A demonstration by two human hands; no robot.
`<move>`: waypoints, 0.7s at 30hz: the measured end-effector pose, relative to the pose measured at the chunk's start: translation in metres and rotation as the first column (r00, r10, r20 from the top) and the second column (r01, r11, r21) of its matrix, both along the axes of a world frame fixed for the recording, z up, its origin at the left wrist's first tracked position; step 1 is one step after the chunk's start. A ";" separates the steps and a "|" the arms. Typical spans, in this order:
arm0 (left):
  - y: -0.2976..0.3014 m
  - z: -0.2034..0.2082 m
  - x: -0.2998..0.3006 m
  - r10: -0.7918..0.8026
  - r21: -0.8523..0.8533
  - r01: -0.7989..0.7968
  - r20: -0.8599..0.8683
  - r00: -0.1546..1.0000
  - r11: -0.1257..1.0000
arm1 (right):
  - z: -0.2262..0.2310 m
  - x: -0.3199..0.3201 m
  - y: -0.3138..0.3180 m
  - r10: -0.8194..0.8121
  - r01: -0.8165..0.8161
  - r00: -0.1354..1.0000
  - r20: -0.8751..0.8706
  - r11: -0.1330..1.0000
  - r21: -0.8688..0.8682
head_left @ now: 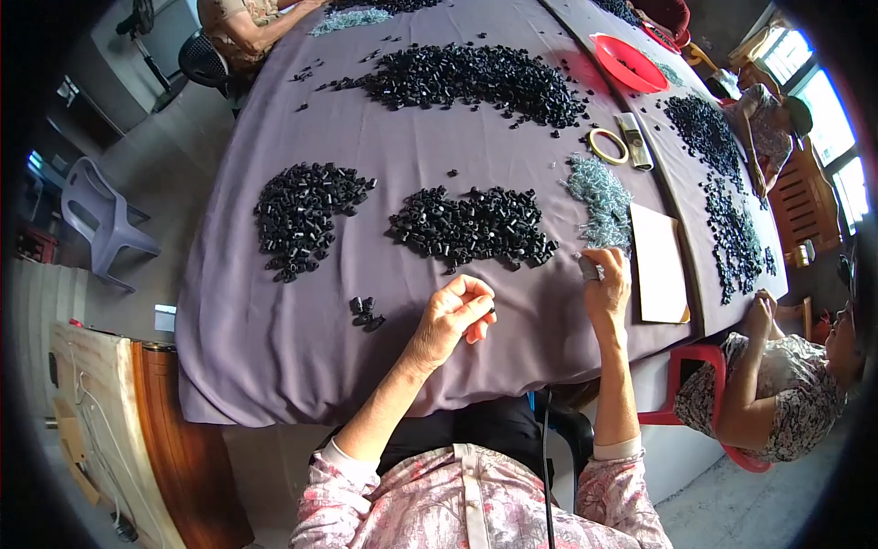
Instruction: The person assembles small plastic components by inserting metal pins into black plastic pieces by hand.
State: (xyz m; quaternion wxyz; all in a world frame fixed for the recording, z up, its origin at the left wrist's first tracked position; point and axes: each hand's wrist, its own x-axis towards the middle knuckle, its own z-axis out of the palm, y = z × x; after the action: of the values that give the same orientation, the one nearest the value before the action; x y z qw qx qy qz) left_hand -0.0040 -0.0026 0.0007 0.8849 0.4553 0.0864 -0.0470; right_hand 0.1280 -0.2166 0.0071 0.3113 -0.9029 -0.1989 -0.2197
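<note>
My left hand is closed in a pinch above the near part of the cloth. A bit of a small black plastic part shows at its fingertips. My right hand is curled at the near edge of a pile of thin silvery metal pieces; a grey cover sits on one finger. What its fingertips pinch, if anything, is hidden. Beyond my left hand lies a pile of short black cylindrical parts. Another such pile is farther left, and several loose black parts lie nearer me.
A purple-grey cloth covers the table. A pale board lies right of my right hand, below a cream ring. A large black heap and a red bowl are farther off. Co-workers sit at the right and far left.
</note>
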 end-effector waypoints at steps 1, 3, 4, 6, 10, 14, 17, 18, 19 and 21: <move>0.000 0.000 0.000 0.000 -0.006 0.000 -0.004 1.000 1.000 | -0.001 0.001 -0.004 -0.004 0.004 1.000 0.003 1.000 0.006; 0.000 0.001 0.000 -0.001 0.001 0.001 0.000 1.000 1.000 | 0.000 0.000 -0.005 -0.010 0.010 1.000 -0.014 1.000 -0.016; 0.000 0.002 0.000 0.000 0.010 0.000 0.005 1.000 1.000 | 0.001 -0.001 -0.006 -0.014 0.013 0.999 -0.031 0.999 -0.038; 0.001 0.000 0.000 0.003 0.004 -0.003 0.008 1.000 1.000 | 0.002 -0.001 -0.005 -0.015 0.013 0.998 -0.056 0.999 -0.040; -0.001 0.001 0.001 -0.001 -0.005 0.001 0.010 1.000 1.000 | 0.003 0.003 -0.004 0.001 -0.005 1.000 -0.025 0.987 -0.160; 0.000 0.000 0.000 0.004 -0.009 -0.004 0.008 1.000 1.000 | 0.003 0.006 0.001 0.030 -0.029 1.000 -0.003 0.970 -0.243; 0.001 0.000 0.000 0.006 -0.009 -0.006 0.001 1.000 1.000 | 0.004 0.007 0.000 0.041 -0.045 0.999 -0.019 0.961 -0.273; 0.001 -0.001 0.000 0.004 -0.012 -0.004 0.004 1.000 1.000 | 0.004 0.007 0.000 0.043 -0.049 0.999 -0.027 0.959 -0.278; 0.001 -0.001 0.000 0.001 -0.016 -0.001 0.007 1.000 1.000 | 0.005 0.007 0.000 0.043 -0.049 0.999 -0.028 0.959 -0.277; 0.000 0.000 0.000 0.002 -0.015 -0.002 0.006 1.000 1.000 | 0.008 0.008 0.001 0.050 -0.057 0.998 -0.032 0.962 -0.268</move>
State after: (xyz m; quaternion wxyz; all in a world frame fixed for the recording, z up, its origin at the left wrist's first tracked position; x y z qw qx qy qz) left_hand -0.0038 -0.0023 0.0009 0.8885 0.4489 0.0838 -0.0456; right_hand 0.1361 -0.2160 0.0152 0.1940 -0.9338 -0.2474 -0.1707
